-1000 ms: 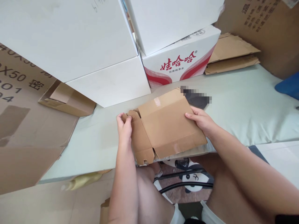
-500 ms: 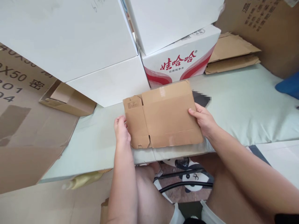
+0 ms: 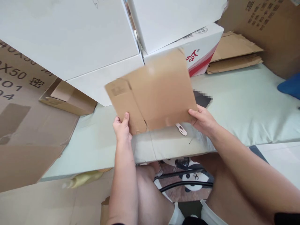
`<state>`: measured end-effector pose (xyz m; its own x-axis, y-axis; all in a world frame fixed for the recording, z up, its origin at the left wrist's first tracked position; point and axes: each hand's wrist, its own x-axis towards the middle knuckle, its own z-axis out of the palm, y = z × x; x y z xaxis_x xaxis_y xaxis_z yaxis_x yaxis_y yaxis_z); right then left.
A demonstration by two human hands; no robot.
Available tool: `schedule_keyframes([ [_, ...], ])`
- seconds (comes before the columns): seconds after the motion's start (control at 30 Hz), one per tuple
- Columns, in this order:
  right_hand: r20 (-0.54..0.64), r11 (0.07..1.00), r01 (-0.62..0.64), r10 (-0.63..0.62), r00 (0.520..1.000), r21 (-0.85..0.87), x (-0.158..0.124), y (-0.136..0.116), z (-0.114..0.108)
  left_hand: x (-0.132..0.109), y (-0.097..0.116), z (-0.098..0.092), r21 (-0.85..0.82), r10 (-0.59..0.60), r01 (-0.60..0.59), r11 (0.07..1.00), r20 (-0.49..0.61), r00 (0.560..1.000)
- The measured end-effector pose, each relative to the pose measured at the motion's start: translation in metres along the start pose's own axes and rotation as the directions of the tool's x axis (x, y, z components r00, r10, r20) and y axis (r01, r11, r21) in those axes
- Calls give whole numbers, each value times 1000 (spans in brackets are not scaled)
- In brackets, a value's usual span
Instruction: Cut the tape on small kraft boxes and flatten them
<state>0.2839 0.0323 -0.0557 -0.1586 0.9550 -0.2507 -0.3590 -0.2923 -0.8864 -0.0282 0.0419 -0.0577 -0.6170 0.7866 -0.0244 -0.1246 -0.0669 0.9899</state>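
A flattened brown cardboard carton (image 3: 161, 90) is held tilted above the cloth-covered worktop (image 3: 241, 103), its face turned toward the camera. Compared with half a second ago, it has been raised and swung upward; a white slotted handle (image 3: 181, 129), perhaps a cutter's, has been uncovered below its lower edge. By judgement, the carton is being turned over rather than set down, as its edges are blurred.

Its long axis is laid sideways, rising toward the right, with the narrower flap panel (image 3: 125, 98), bearing a small print, pointed left.

The left grip is closed on the lower part of that panel, the thumb of the left hand (image 3: 122, 126) laid over its face. The lower right corner is pinched by the right hand (image 3: 205, 120), thumb in front.

Just beyond the right hand, a dark flat object (image 3: 202, 98) is partly hidden. Behind are seen a red-and-white water carton (image 3: 205, 51), white boxes (image 3: 82, 37) and folded brown cardboard (image 3: 234, 47).
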Motion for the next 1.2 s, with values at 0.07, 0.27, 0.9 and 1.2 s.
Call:
schedule_keyframes([
  [0.07,102,1000,-18,20,995,-19,0,3,0,5,0,0,-105,32,-39,994,-65,997],
  [0.27,278,993,-18,50,959,-115,2,24,16,-19,-9,27,-179,72,-91,980,-108,992],
  [0.9,34,1000,-22,22,999,-1,-5,-12,0,-14,23,-10,59,-423,461,885,512,748],
  [1.2,134,986,73,-94,987,153,-22,-13,-12,-57,2,59,-112,-336,482,869,581,741],
])
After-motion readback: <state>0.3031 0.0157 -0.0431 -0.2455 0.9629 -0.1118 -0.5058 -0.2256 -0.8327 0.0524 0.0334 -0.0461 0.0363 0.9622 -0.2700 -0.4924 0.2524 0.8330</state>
